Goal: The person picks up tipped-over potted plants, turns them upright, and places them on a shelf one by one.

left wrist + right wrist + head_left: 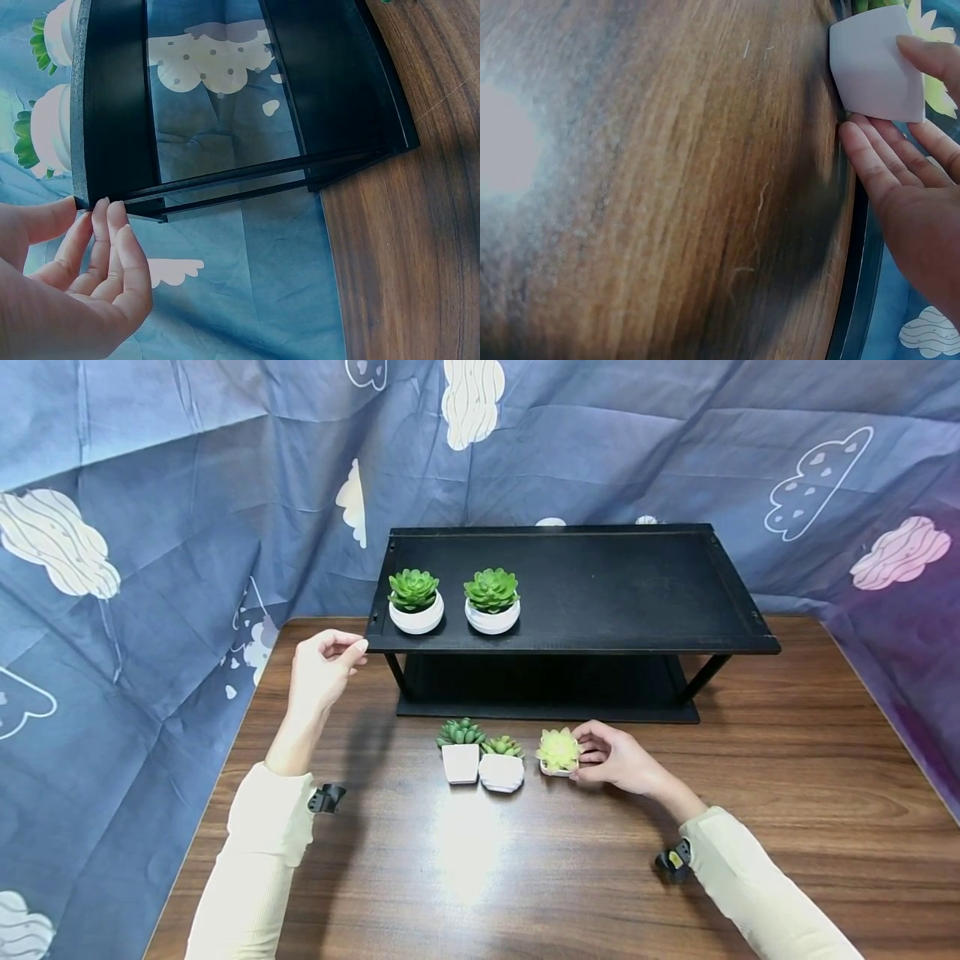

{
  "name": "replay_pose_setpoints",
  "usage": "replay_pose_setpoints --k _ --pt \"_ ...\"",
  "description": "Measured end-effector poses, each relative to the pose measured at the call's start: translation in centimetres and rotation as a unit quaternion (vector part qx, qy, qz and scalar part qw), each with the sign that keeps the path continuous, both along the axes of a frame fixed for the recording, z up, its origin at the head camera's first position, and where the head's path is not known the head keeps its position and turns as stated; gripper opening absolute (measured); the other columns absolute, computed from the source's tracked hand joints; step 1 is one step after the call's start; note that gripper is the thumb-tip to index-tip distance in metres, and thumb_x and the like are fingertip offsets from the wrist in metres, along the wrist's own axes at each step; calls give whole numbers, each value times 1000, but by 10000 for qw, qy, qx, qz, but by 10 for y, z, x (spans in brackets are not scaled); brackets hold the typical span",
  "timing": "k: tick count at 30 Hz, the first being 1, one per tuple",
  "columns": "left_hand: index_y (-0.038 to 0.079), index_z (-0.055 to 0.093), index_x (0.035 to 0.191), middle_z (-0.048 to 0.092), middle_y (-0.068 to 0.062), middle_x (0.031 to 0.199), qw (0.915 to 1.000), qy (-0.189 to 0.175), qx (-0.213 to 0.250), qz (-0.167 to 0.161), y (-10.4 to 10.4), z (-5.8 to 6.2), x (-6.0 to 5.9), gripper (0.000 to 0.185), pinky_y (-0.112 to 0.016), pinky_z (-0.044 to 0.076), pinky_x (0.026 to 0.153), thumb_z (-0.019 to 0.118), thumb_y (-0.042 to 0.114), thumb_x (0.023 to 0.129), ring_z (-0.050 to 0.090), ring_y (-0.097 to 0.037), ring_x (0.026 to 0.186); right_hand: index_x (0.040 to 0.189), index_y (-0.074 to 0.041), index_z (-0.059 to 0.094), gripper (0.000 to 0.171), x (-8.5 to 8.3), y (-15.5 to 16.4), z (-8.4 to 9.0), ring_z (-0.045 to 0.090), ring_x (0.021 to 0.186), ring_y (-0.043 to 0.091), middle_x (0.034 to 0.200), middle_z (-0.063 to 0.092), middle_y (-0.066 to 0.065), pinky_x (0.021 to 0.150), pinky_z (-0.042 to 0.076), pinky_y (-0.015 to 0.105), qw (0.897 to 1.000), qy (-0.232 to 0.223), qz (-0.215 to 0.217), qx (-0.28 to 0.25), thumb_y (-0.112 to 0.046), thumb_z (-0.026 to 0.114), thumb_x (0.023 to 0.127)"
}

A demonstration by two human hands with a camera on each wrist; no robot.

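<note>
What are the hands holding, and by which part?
Right hand: yellow-green succulent, by its white pot. Left hand: pinching the black shelf by its upper near-left corner.

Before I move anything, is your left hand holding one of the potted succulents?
No, the left hand pinches the black shelf at the front left corner of its upper board.

The held succulent (pixel 558 748) is yellow-green, its pot (pixel 871 67) white, the shelf (pixel 615 581) black, the table (pixel 795 760) wood-grained brown.

Left grip (pixel 318 670) forward, pinching; right grip (pixel 619 763) nearer, seemingly curled
</note>
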State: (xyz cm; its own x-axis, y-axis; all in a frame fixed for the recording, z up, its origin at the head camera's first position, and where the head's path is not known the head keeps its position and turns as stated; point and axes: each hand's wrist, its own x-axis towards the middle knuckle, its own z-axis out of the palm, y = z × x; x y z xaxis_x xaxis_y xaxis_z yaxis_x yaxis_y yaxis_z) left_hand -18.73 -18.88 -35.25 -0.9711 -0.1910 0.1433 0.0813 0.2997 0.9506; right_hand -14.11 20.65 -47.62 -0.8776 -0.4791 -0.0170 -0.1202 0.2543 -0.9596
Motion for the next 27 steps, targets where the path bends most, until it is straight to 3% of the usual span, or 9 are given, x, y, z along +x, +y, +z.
replay_pose_setpoints --k 5,13,18,24,27 --pt "-11 62 95 61 9 68 10000 -16 -14 1 0 1 0 19 -15 47 56 62 5 85 60 -1 59 107 8 50 47 -1 -1 2 58 92 17 106 52 21 81 50 36 10000 -49 -31 72 6 75 68" --pt "-11 63 95 58 16 66 10000 3 -70 -6 -1 1 0 19 -17 48 57 62 5 85 61 -4 61 106 8 51 45 -1 0 8 61 89 16 102 53 19 77 51 33 9998 -159 -73 122 6 75 67" --pt "-11 62 96 59 14 67 10000 28 -64 -5 -1 0 -1 19 -15 48 56 62 4 85 61 -3 60 105 8 51 46 0 1 18 61 88 17 103 53 20 76 52 32 9996 -196 -123 175 7 75 66" --pt "-11 62 96 64 -1 75 10000 14 -87 20 -1 -1 -1 19 -14 47 55 62 5 85 61 -3 60 105 7 52 45 2 2 33 62 89 19 103 55 21 75 52 33 9993 -176 -119 322 5 76 67" --pt "-11 62 96 63 3 72 10000 -5 -72 22 -1 -1 -1 19 -14 47 55 62 5 85 61 -3 60 104 7 52 45 4 4 40 62 88 20 103 56 21 74 52 32 9992 -131 -95 379 4 76 67"
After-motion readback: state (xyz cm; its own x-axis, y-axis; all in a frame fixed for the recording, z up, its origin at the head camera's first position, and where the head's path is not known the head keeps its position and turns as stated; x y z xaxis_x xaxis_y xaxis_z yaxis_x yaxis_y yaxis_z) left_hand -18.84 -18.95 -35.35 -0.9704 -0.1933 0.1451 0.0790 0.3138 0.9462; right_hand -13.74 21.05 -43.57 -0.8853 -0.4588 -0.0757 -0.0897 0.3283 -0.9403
